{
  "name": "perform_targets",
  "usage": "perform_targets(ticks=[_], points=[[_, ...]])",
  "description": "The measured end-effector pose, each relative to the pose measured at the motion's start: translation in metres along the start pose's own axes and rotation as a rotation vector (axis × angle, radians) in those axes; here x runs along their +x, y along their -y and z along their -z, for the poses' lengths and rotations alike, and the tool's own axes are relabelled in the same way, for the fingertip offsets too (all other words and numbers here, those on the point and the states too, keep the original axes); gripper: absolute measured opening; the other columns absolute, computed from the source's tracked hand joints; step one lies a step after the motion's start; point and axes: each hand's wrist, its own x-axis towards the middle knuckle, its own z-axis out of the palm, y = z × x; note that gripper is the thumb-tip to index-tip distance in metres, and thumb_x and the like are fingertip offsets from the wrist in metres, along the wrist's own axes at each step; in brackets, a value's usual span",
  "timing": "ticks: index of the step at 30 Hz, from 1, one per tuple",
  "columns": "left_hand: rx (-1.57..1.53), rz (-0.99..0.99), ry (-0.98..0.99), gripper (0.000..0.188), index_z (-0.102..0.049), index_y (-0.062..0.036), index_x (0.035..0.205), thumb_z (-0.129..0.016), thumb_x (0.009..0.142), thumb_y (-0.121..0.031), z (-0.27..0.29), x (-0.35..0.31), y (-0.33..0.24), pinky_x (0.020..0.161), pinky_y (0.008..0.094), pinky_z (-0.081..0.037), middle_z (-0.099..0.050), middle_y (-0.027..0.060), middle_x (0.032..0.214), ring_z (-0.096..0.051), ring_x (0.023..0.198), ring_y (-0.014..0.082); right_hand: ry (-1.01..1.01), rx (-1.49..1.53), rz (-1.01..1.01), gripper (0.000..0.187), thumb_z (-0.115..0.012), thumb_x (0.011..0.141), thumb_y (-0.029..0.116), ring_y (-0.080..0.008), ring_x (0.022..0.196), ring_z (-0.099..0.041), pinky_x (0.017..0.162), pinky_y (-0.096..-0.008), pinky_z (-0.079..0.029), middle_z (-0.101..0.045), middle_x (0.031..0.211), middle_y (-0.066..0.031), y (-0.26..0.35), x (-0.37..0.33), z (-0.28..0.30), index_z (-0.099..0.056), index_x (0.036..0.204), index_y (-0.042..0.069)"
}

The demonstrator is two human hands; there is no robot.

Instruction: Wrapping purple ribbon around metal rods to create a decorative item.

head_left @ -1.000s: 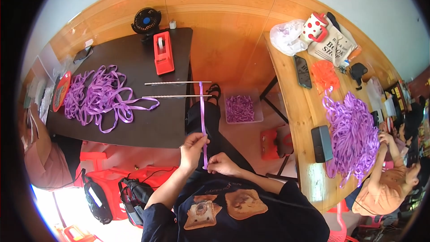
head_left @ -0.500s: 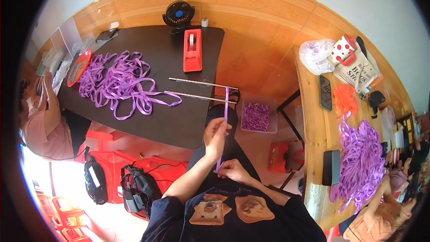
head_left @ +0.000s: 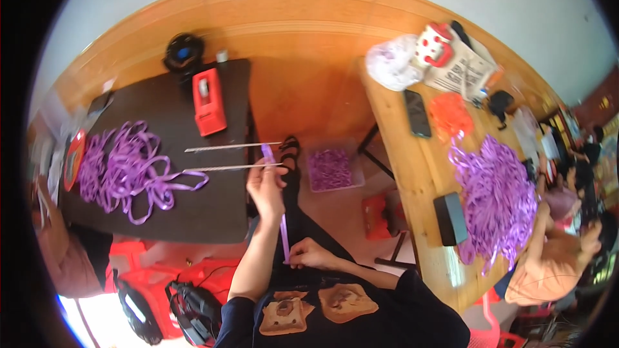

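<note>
A purple ribbon runs taut between my hands. My left hand is closed on its upper part, right beside the ends of two thin metal rods. My right hand pinches the lower end close to my shirt. The far rod and the near rod stick out past the right edge of the dark table. At the far rod's tip the top of the ribbon shows; whether it wraps round the rod is unclear. A tangled heap of purple ribbon lies on that table.
On the dark table stand a red tape dispenser and a black fan. A clear bin of purple pieces sits on the floor. The wooden table at right bears a large purple ribbon pile, a phone and a speaker-like box.
My left hand has slid up along the ribbon to the near rod, while my right hand still pinches the lower end. The whole view has turned toward the right.
</note>
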Motion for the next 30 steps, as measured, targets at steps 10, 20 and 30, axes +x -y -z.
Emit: perform_targets(ticks=[10,20,30], points=[[-0.091,-0.107,-0.028,0.011,-0.057,-0.0046,0.097,-0.058,0.093,-0.015,-0.015,0.015,0.011,0.044,0.0168,-0.036,-0.066,0.0063,0.073,-0.053,0.049,0.0049,-0.081,-0.076,-0.024,0.01,-0.071,0.071,0.01,-0.0123,0.058,-0.057,0.054,-0.0246,-0.044,-0.064,0.066,-0.0053,0.009,-0.006,0.034,-0.068,0.078,0.003],[-0.029,0.13,0.307,0.01,-0.066,-0.0017,0.092,-0.058,0.091,-0.009,-0.008,-0.001,0.024,0.042,0.0176,-0.032,-0.063,0.0033,0.07,-0.044,0.046,0.0038,-0.648,-1.026,0.005,0.016,-0.071,0.066,0.019,-0.0338,0.074,-0.063,0.067,-0.0448,-0.049,-0.064,0.074,-0.0167,-0.001,-0.037,0.114,-0.067,0.074,0.007],[0.399,0.009,0.514,0.01,-0.067,0.0021,0.092,-0.06,0.088,-0.004,0.002,-0.05,-0.024,0.055,0.0195,-0.043,-0.064,0.0029,0.07,-0.057,0.066,0.0047,-0.505,0.031,0.754,0.038,-0.068,0.079,-0.002,-0.0145,0.1,-0.058,0.089,-0.0277,-0.045,-0.063,0.107,-0.0062,0.097,-0.034,0.072,-0.058,0.116,0.002]])
